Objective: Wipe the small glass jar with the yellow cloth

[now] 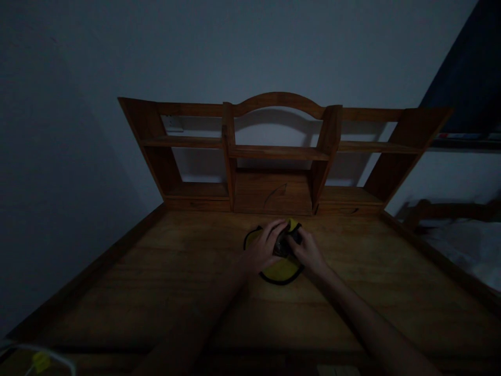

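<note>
A round yellow mat with a black rim (278, 271) lies on the wooden desk (156, 282), near the back. My left hand (263, 249) rests on the mat's left part, fingers curled over a small dark object (282, 244) at the mat's middle. My right hand (309, 253) grips the same dark object from the right, fingers closed. The room is dim and I cannot make out what the dark object is.
A wooden shelf unit (277, 152) with bare compartments stands at the desk's back against the wall. A raised wooden edge runs along both desk sides. A white cable with a yellow tag (39, 360) lies at the front left corner. A bed (465, 245) is at the right.
</note>
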{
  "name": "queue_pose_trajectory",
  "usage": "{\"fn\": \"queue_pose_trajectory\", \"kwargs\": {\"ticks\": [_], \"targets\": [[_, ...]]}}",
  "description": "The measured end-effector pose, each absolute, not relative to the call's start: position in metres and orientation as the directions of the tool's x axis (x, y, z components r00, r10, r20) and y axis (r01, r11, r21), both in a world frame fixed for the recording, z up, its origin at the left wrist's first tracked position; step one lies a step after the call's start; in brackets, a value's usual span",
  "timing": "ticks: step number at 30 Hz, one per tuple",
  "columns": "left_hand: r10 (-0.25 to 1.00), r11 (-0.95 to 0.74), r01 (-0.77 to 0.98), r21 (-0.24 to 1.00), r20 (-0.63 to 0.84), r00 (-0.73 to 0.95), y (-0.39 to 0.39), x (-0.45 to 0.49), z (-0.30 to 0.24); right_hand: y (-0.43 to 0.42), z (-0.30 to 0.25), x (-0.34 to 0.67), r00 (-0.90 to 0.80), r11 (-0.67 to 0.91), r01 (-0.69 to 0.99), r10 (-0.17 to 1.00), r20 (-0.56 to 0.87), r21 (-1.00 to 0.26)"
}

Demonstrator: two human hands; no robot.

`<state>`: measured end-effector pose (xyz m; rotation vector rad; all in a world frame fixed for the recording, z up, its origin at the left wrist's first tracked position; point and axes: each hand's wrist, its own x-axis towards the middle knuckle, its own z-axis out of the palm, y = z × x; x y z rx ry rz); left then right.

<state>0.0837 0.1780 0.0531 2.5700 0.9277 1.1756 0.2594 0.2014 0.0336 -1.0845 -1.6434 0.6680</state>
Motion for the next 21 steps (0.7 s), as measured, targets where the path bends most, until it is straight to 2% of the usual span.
{"fn": "queue_pose_trajectory", "kwargs": {"ticks": [8, 13, 21], "targets": [[0.602, -0.779, 0.496, 0.384, 0.681, 0.417, 0.185, 0.089, 0.039, 0.193, 0.044, 0.263, -0.084, 0.451, 0.552, 0.867, 0.492, -0.701], [0.603, -0.77, 0.536, 0.346, 0.671, 0.433, 0.182, 0.088, 0.04, 0.192, 0.046, 0.264, -0.111, 0.464, 0.549, 0.865, 0.49, -0.695], [0.616, -0.726, 0.617, 0.304, 0.687, 0.386, 0.179, 0.09, 0.039, 0.197, 0.042, 0.261, -0.053, 0.423, 0.576, 0.873, 0.485, -0.699]]}}
